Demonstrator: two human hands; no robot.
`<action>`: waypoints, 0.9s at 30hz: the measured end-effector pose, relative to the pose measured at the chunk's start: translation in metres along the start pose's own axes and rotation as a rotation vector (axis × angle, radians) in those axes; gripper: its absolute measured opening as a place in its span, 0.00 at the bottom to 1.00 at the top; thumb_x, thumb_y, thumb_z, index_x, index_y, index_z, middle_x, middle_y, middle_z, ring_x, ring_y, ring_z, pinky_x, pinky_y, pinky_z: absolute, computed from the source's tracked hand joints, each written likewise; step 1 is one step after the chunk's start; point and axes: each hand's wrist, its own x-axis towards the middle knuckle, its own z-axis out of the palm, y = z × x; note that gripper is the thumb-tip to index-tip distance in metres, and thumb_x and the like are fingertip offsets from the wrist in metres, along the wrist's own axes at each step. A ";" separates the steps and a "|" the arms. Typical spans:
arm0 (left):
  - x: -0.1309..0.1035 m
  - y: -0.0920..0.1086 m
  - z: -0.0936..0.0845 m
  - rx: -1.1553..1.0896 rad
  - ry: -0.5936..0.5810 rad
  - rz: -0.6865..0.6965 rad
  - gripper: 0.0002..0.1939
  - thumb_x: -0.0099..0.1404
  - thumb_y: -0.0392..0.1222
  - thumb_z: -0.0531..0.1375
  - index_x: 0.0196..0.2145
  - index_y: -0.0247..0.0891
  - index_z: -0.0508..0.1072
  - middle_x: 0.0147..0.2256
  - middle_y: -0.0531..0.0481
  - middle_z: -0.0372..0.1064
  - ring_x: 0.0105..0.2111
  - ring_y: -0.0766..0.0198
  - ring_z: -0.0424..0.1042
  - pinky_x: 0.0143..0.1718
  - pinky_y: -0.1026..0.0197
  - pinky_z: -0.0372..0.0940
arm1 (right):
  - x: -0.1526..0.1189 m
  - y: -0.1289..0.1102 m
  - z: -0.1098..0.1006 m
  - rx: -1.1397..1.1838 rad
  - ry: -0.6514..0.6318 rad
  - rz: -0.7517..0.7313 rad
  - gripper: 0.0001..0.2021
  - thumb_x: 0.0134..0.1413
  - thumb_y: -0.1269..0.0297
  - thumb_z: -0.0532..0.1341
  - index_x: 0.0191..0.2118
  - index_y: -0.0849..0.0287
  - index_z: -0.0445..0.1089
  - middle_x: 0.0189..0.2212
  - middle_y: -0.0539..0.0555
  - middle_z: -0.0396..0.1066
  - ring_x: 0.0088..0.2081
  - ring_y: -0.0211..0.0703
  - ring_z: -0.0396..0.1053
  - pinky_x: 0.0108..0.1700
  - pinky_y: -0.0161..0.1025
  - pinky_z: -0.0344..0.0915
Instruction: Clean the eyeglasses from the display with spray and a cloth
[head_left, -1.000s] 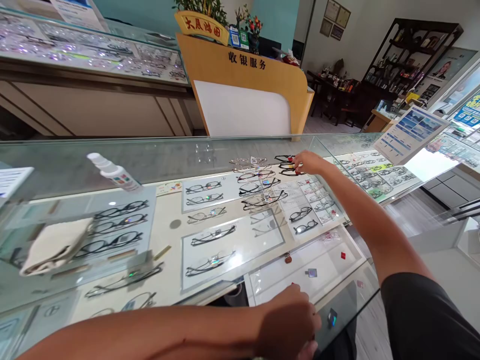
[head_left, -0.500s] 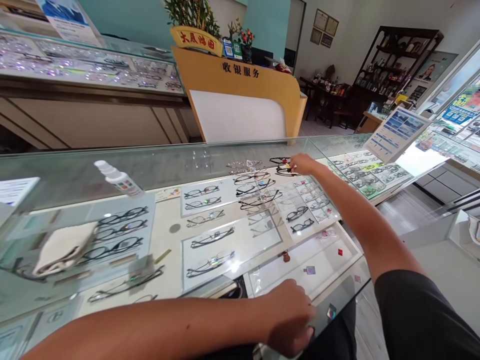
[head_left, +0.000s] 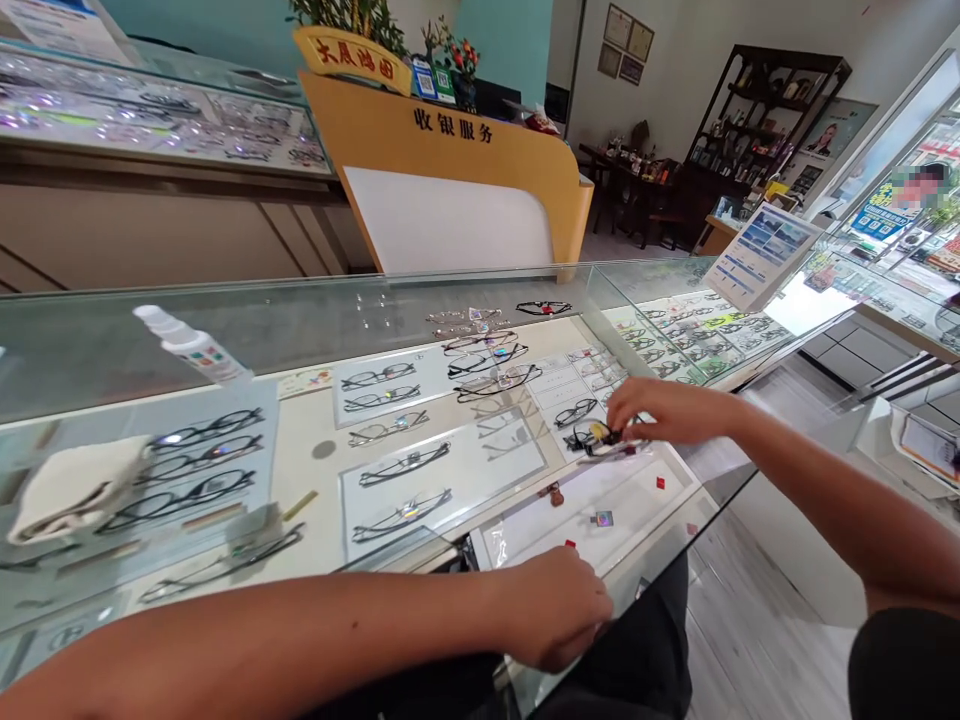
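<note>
My right hand is closed on a pair of dark-framed eyeglasses with a yellowish spot on a lens, held above the right part of the display case. Close to me, my left hand is curled into a fist at the front edge of the case, by the pulled-out white tray; its fingertips are hidden, so what it grips cannot be made out. Another dark pair of glasses lies on the glass top at the back. Beside it sit several more frames in a row.
A white spray bottle and a folded cloth are on the glass at left. The tray holds a brown item and small tags. A sign stands at right, with a cashier counter behind.
My right hand has drawn back toward me from the far side of the glass, bringing the dark eyeglasses along. My left hand stays near the front edge, and the view has shifted slightly.
</note>
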 end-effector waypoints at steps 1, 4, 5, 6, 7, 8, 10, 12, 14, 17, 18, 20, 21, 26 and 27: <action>0.001 0.000 0.001 -0.005 0.000 0.003 0.15 0.63 0.37 0.63 0.28 0.43 0.58 0.28 0.52 0.75 0.27 0.58 0.73 0.26 0.52 0.59 | -0.010 -0.007 0.010 0.027 -0.022 -0.022 0.10 0.70 0.68 0.63 0.44 0.57 0.83 0.49 0.57 0.84 0.54 0.48 0.77 0.58 0.45 0.70; 0.002 0.002 0.000 -0.028 -0.007 0.002 0.16 0.62 0.35 0.64 0.28 0.43 0.56 0.28 0.51 0.75 0.27 0.58 0.73 0.26 0.53 0.59 | -0.028 -0.013 0.041 0.060 -0.083 -0.037 0.10 0.67 0.72 0.63 0.42 0.57 0.83 0.47 0.58 0.84 0.52 0.51 0.76 0.57 0.48 0.68; 0.003 0.003 0.000 -0.035 -0.013 -0.001 0.16 0.62 0.35 0.64 0.28 0.43 0.57 0.28 0.51 0.75 0.27 0.59 0.73 0.26 0.53 0.59 | -0.030 -0.010 0.053 0.053 -0.105 -0.027 0.09 0.66 0.72 0.64 0.40 0.57 0.83 0.45 0.58 0.84 0.52 0.51 0.76 0.57 0.48 0.68; 0.003 0.004 -0.001 -0.039 -0.020 -0.007 0.16 0.62 0.35 0.63 0.28 0.43 0.57 0.28 0.51 0.76 0.27 0.59 0.73 0.26 0.53 0.59 | -0.030 -0.005 0.066 0.036 -0.125 -0.009 0.08 0.65 0.72 0.65 0.39 0.56 0.83 0.44 0.58 0.84 0.51 0.52 0.76 0.56 0.48 0.68; 0.003 0.005 -0.002 -0.038 -0.027 -0.015 0.15 0.62 0.35 0.63 0.28 0.43 0.58 0.28 0.51 0.76 0.27 0.59 0.73 0.25 0.53 0.58 | -0.028 0.000 0.080 0.007 -0.146 0.008 0.07 0.64 0.71 0.66 0.39 0.56 0.83 0.43 0.58 0.84 0.50 0.52 0.76 0.55 0.48 0.68; 0.003 0.006 -0.003 -0.034 -0.032 -0.024 0.14 0.62 0.35 0.64 0.28 0.43 0.59 0.29 0.51 0.76 0.27 0.59 0.73 0.25 0.53 0.58 | -0.025 0.007 0.094 -0.036 -0.164 0.021 0.06 0.63 0.70 0.67 0.39 0.56 0.83 0.42 0.58 0.84 0.49 0.52 0.76 0.54 0.48 0.68; 0.003 0.007 -0.003 -0.030 -0.036 -0.031 0.12 0.62 0.36 0.64 0.28 0.42 0.62 0.29 0.52 0.76 0.28 0.58 0.74 0.25 0.54 0.59 | -0.016 0.020 0.121 -0.165 -0.152 0.050 0.06 0.61 0.72 0.68 0.40 0.57 0.83 0.40 0.59 0.83 0.46 0.52 0.76 0.52 0.49 0.68; 0.003 0.007 -0.002 -0.035 -0.032 -0.027 0.09 0.63 0.36 0.64 0.29 0.42 0.66 0.30 0.52 0.77 0.29 0.58 0.75 0.26 0.54 0.62 | -0.003 0.034 0.145 -0.300 -0.066 0.050 0.11 0.60 0.77 0.65 0.42 0.56 0.82 0.42 0.59 0.83 0.48 0.53 0.76 0.56 0.51 0.70; 0.003 0.006 0.000 -0.034 -0.027 -0.022 0.07 0.64 0.37 0.64 0.30 0.41 0.68 0.30 0.51 0.78 0.29 0.58 0.75 0.26 0.54 0.63 | 0.013 0.047 0.159 -0.399 0.029 0.044 0.18 0.58 0.83 0.60 0.44 0.56 0.82 0.44 0.59 0.83 0.52 0.52 0.77 0.60 0.51 0.70; 0.003 0.005 0.001 -0.023 -0.049 -0.038 0.05 0.64 0.38 0.64 0.32 0.41 0.71 0.31 0.50 0.79 0.29 0.57 0.76 0.25 0.54 0.62 | 0.042 0.069 0.164 -0.452 0.115 0.066 0.20 0.61 0.85 0.57 0.47 0.57 0.81 0.51 0.60 0.82 0.59 0.51 0.75 0.64 0.50 0.70; 0.004 0.006 0.000 -0.022 -0.064 -0.046 0.04 0.65 0.39 0.64 0.32 0.41 0.72 0.32 0.50 0.79 0.29 0.57 0.77 0.25 0.54 0.62 | 0.051 0.077 0.162 -0.453 0.131 0.077 0.20 0.62 0.84 0.57 0.47 0.56 0.81 0.52 0.60 0.82 0.62 0.51 0.73 0.66 0.50 0.70; 0.005 0.007 -0.002 -0.018 -0.096 -0.057 0.03 0.65 0.39 0.64 0.33 0.40 0.73 0.33 0.49 0.80 0.30 0.56 0.78 0.26 0.55 0.63 | 0.069 0.093 0.156 -0.455 0.154 0.099 0.19 0.65 0.82 0.56 0.46 0.56 0.82 0.54 0.60 0.82 0.65 0.52 0.71 0.68 0.51 0.68; 0.006 0.007 -0.004 -0.013 -0.110 -0.061 0.04 0.66 0.40 0.64 0.33 0.40 0.74 0.33 0.49 0.81 0.31 0.56 0.78 0.27 0.55 0.64 | 0.078 0.101 0.152 -0.458 0.164 0.108 0.19 0.66 0.81 0.56 0.46 0.56 0.82 0.54 0.60 0.82 0.66 0.53 0.70 0.68 0.52 0.67; 0.008 0.008 -0.004 -0.005 -0.121 -0.075 0.05 0.67 0.42 0.65 0.33 0.41 0.75 0.32 0.50 0.81 0.30 0.55 0.79 0.29 0.53 0.68 | 0.115 0.134 0.141 -0.485 0.196 0.181 0.19 0.70 0.78 0.54 0.51 0.62 0.82 0.56 0.64 0.81 0.69 0.60 0.65 0.69 0.55 0.63; 0.008 0.008 -0.001 -0.013 -0.107 -0.071 0.05 0.66 0.42 0.65 0.33 0.41 0.75 0.32 0.50 0.81 0.30 0.55 0.79 0.29 0.54 0.68 | 0.121 0.140 0.139 -0.489 0.200 0.196 0.19 0.70 0.78 0.54 0.51 0.63 0.82 0.56 0.64 0.80 0.69 0.61 0.64 0.70 0.56 0.62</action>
